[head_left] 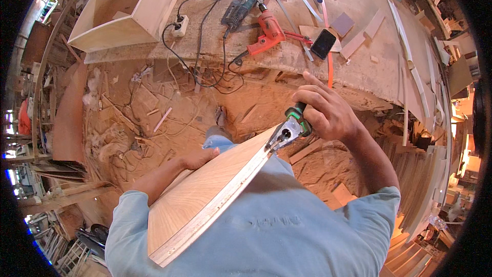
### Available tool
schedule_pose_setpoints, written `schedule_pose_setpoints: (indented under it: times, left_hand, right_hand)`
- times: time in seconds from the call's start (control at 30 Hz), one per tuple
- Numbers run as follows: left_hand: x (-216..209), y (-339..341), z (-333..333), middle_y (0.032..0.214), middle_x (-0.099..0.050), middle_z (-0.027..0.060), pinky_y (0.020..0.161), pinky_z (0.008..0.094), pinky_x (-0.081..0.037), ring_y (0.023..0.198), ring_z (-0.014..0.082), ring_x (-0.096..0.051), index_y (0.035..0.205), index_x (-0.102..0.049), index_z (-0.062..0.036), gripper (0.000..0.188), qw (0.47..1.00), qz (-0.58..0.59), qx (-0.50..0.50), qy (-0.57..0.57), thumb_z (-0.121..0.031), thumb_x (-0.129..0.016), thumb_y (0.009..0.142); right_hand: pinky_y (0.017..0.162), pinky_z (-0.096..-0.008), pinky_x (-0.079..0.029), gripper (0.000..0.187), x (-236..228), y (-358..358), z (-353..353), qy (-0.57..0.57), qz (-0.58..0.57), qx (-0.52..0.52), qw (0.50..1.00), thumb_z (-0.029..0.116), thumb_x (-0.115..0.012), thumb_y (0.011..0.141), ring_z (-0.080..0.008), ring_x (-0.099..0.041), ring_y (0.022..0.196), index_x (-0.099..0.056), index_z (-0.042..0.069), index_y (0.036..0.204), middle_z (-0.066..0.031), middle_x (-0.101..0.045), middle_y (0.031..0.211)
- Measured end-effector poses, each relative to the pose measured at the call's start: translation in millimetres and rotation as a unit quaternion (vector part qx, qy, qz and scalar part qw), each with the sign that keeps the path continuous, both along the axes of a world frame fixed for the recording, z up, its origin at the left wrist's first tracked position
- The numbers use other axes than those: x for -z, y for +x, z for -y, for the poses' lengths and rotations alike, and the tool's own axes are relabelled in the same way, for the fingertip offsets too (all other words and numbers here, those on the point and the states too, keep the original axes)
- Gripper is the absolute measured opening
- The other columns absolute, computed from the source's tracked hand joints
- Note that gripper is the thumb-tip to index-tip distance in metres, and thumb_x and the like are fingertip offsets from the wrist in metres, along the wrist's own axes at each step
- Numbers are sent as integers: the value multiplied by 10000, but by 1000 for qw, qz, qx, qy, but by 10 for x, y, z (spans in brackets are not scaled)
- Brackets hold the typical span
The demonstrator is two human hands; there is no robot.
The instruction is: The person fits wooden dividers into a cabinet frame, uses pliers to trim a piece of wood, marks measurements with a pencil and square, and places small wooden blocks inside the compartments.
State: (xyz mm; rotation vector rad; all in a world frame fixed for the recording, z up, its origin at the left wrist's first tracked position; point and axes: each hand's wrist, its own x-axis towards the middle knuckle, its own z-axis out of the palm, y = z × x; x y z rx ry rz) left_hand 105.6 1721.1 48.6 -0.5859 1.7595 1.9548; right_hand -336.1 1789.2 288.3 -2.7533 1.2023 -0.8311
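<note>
A wood-faced panel (215, 182) is tilted against the front of my blue shirt, its pale, rough long edge turned up. My left hand (201, 159) grips the panel's left side; the fingers are mostly hidden behind it and the thumb shows. In my right hand (328, 110) is a pair of pliers (289, 129) with green and black handles. Their metal jaws meet the panel's edge near its far corner. Whether the jaws pinch anything small there I cannot make out. My right index finger points up, away from the handles.
Ahead stands a workbench (205, 46) with a red drill (267, 33), a dark grinder (241, 10), a phone (324, 43), a white socket block (180, 25) and black cords. An open wooden box (138, 25) sits at its left. Scraps and sawdust cover the floor (154, 107); wooden boards (423, 184) stand at right.
</note>
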Motion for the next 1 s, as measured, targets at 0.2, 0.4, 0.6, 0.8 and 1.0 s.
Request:
schedule_pose_setpoints:
  times: [0.2,0.4,0.6,0.8,1.0]
  left_hand:
    - [-150,-73,9,1282,-649,120,1048,384,-436,1199,243,-564,1332,-614,3,820,999,-30,19,-27,-642,-193,1051]
    - [129,135,-9,1195,-672,54,936,355,-506,1094,163,-587,1288,-651,-4,559,993,30,90,-70,-451,-367,1111]
    - [303,260,-396,1201,-665,69,926,348,-500,1084,163,-587,1351,-601,-19,612,978,19,-176,111,-508,-345,1088]
    - [-402,-67,-366,1306,-617,83,1007,353,-454,1175,179,-546,1398,-560,-4,763,982,-65,-141,107,-617,-266,1050]
    - [-430,15,-382,1381,-582,92,1071,354,-416,1246,190,-513,1432,-531,6,891,980,-73,-162,92,-711,-202,1017]
  right_hand:
    - [932,-486,-523,175,-411,62,-79,139,-32,10,990,178,-623,841,-371,-602,1097,-527,53,916,-154,-593,1157]
    - [944,-454,-513,192,-661,121,-39,171,-93,2,981,167,-554,887,-369,-591,1113,-544,25,1016,-162,-598,1192]
    - [1003,-439,-472,304,-703,120,51,201,-77,-1,976,121,-435,942,-371,-580,1147,-570,-14,1179,-191,-605,1229]
    - [960,-452,-511,181,-622,165,234,127,-76,-35,988,114,-527,909,-376,-606,1105,-545,9,1056,-173,-604,1197]
    - [943,-474,-538,195,-393,291,377,-13,-30,-73,997,92,-657,823,-371,-623,1087,-515,28,941,-158,-599,1159]
